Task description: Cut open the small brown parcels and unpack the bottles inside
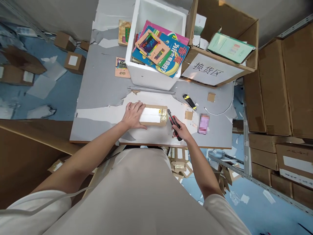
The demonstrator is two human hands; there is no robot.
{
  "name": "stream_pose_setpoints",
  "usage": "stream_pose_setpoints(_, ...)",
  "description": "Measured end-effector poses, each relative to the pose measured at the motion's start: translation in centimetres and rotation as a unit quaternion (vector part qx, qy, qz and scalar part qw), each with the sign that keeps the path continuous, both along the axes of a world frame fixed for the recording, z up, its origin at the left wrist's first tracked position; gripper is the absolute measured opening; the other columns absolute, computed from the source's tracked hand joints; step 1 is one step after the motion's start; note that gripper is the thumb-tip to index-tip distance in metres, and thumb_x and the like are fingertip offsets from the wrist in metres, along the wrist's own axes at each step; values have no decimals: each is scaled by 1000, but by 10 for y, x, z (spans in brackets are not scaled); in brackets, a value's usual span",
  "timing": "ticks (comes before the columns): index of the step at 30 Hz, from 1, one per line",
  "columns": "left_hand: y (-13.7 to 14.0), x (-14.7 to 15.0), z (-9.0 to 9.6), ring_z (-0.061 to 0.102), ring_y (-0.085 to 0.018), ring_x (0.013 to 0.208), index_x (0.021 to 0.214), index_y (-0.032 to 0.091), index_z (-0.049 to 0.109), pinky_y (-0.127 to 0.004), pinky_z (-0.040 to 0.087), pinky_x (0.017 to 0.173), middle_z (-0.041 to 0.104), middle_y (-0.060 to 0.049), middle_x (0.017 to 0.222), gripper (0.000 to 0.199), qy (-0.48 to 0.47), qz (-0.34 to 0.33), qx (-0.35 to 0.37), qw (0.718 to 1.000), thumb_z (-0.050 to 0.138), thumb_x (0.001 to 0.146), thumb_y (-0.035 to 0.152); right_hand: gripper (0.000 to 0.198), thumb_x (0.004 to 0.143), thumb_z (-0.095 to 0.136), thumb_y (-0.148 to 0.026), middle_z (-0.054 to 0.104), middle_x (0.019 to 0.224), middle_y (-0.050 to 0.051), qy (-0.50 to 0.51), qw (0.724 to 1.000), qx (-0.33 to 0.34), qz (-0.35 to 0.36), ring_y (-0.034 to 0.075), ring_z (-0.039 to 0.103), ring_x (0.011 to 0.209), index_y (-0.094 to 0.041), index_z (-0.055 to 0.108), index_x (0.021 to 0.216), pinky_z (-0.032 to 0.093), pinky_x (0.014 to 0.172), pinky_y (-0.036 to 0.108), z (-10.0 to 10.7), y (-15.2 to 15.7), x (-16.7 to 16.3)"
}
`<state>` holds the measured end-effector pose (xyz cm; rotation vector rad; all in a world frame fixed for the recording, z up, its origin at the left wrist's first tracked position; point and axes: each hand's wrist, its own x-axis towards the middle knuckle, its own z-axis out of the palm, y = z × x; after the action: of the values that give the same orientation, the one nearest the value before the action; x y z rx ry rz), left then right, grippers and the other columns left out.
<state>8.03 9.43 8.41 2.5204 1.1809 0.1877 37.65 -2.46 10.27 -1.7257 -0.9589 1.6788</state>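
Note:
A small cardboard box (153,124) with a white label and shiny tape across its right end lies on the table in front of me. Over its left end my left hand (133,115) is closed, thumb on the near side and fingers toward the far side. My right hand (181,130) grips a red and black utility knife (174,122). The knife's tip points away from me, close beside the taped end; I cannot tell whether it touches the tape. Farther back lies a second utility knife (189,101), black and yellow.
Behind the box stand a white foam bin (151,76) piled with colourful books (158,49) and a large open carton (220,58) with a paper sign. A phone-like pink item (203,124), blurred, and cardboard scraps (188,115) lie at right. Stacked cartons (271,88) line the right side.

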Motion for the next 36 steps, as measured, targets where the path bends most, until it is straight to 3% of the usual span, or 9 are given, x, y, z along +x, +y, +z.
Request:
stream_pose_setpoints(6,-1,4,0,33,-42,131,145,10,29,-57,9,113,41,-23,139,120,7,0,2,1000,73,49,66,64,88,52,-25,54,72,-5,-51,990,-10,131,5,51,43,-31,30,148,45,39,18,15,15,24)
stream_pose_setpoints(15,-2,5,-3,35,-41,129,143,8,31,-56,10,112,44,-23,136,112,0,0,20,1000,69,55,64,63,90,51,-20,51,66,-6,-70,973,-20,218,4,48,40,-30,29,149,43,38,17,22,24,26)
stream_pose_setpoints(30,-1,3,-8,33,-42,129,144,8,29,-58,8,112,41,-23,138,115,-6,-1,24,1000,69,53,65,66,90,52,-34,53,68,-5,-23,990,-9,138,6,50,42,-28,25,150,45,40,20,7,-38,11)
stream_pose_setpoints(33,-1,2,-8,33,-42,129,144,7,29,-57,8,113,42,-23,138,114,-8,-9,23,1000,69,54,65,65,89,52,-35,54,70,-4,-53,989,-2,137,6,49,41,-27,29,149,46,42,22,9,-55,14)
stream_pose_setpoints(36,0,0,-9,32,-42,132,146,7,27,-58,5,113,41,-24,140,114,-12,-19,30,999,66,58,68,67,91,47,-37,57,77,-2,-103,991,16,85,8,50,44,-29,20,151,47,44,24,7,-71,17)
